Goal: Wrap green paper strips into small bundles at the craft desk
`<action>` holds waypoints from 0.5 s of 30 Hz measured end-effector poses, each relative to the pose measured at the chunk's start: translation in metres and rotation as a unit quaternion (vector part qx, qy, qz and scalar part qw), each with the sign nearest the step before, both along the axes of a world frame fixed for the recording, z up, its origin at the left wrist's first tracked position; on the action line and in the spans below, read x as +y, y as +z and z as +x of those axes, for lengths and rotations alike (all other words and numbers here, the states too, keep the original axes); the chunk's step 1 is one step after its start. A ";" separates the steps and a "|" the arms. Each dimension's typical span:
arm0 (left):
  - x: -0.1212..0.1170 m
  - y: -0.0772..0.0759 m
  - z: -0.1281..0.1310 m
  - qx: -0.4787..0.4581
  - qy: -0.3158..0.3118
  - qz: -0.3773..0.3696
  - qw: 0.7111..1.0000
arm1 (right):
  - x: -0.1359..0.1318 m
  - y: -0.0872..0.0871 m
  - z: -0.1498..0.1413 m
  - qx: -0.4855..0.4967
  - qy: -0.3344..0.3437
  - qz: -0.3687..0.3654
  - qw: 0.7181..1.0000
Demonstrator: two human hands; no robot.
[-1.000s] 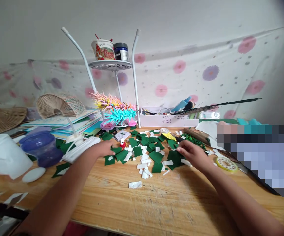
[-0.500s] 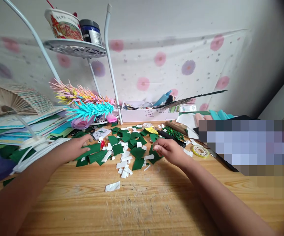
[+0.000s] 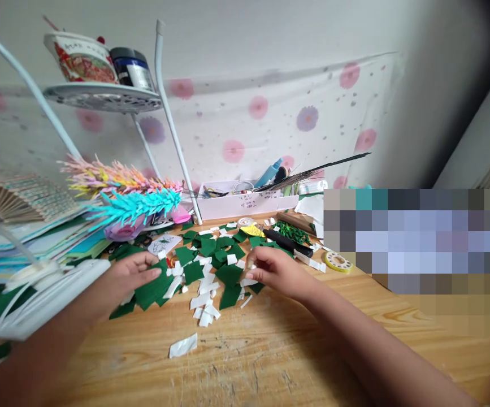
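While the two hands are held over a pile of paper-like cuttings, the gap between them has been narrowed, and the right hand (image 3: 282, 272) has been brought inward from the pile's right side. The view has also been turned slightly toward the right. By the left hand (image 3: 128, 277), no firm grip is shown: its fingers are loosely bent and set apart from the thumb, with a small white bit close to the fingertips — whether it is touched cannot be told. On the right hand, the fingers are curled toward the thumb; something small and pale is seen at the tips, but whether it is pinched cannot be made out.

The green pieces (image 3: 230, 276) and white scraps (image 3: 206, 315) are scattered on the wooden table (image 3: 236, 367), mostly between the hands and just beyond them. Thus both edges of the pile's near part are now within close reach — a judgement from the hands' placing. One white strip (image 3: 183, 346) is left apart, nearer the viewer. Beyond the right hand, a long black object (image 3: 289, 243) is more fully exposed, with a yellow-rimmed roll (image 3: 338, 262) farther right. Behind, a pale box (image 3: 245, 206) is seen beside turquoise fuzzy stems (image 3: 143, 207).
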State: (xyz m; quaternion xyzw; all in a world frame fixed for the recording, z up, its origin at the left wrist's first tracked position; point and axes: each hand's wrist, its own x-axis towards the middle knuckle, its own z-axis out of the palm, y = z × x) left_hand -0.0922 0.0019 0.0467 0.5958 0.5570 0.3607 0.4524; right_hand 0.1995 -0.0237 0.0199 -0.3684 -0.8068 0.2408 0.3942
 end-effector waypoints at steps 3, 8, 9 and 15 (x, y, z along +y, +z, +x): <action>-0.014 0.004 0.034 -0.108 -0.097 -0.064 0.987 | 0.000 -0.001 -0.008 0.113 0.033 -0.029 0.993; -0.016 -0.001 0.092 -0.129 -0.148 -0.056 0.979 | -0.001 -0.002 -0.013 0.226 0.073 -0.093 0.967; -0.014 -0.004 0.101 -0.116 -0.151 -0.037 0.981 | -0.001 -0.003 -0.013 0.244 0.076 -0.110 0.961; -0.008 -0.030 0.116 -0.124 -0.159 0.024 0.979 | 0.002 -0.010 -0.012 0.247 0.064 -0.160 0.954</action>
